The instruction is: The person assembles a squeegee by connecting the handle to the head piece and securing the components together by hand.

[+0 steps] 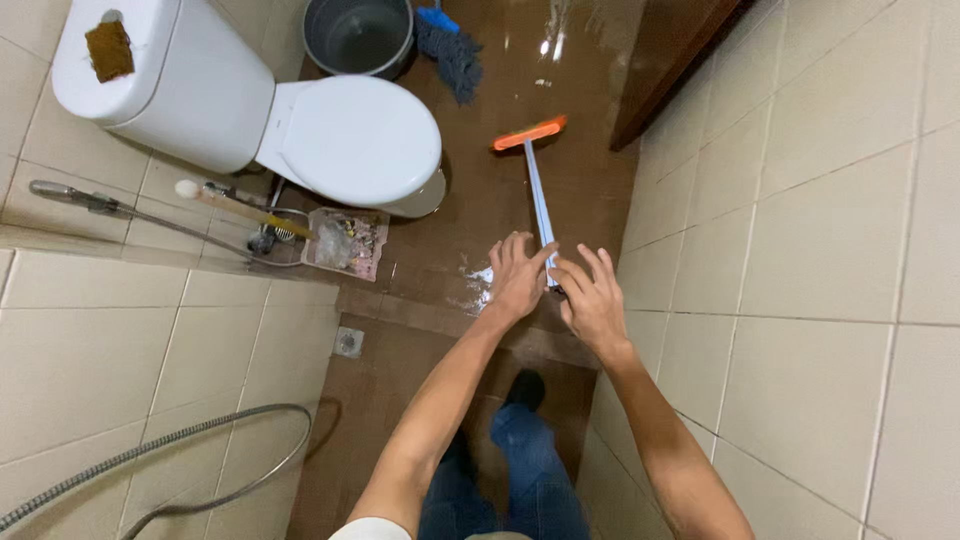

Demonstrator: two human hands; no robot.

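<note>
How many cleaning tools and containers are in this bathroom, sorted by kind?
Long-handled floor brushes with orange head: 1
Blue string mops: 1
Grey buckets: 1
Toilet brushes: 1
Brown sponges: 1
Total: 5

Both the left hand and right hand are at the floor brush handle.

A white toilet point(330, 135) stands at upper left with its lid closed. A brown scouring pad point(109, 50) lies on top of the cistern point(120, 75). A grey bucket point(358, 35) stands behind the bowl on the wet brown floor point(500, 200). A blue mop head point(450, 50) lies just beside the bucket. A toilet brush point(230, 198) rests tilted below the cistern. Next to it, a small tray point(348, 243) holds crumpled wrappers. A square floor drain point(348, 342) sits in the lower floor section. A metal shower hose point(180, 450) curves across the cream wall tiles point(820, 200) at lower left. A dark wooden door point(670, 60) occupies the upper right.
</note>
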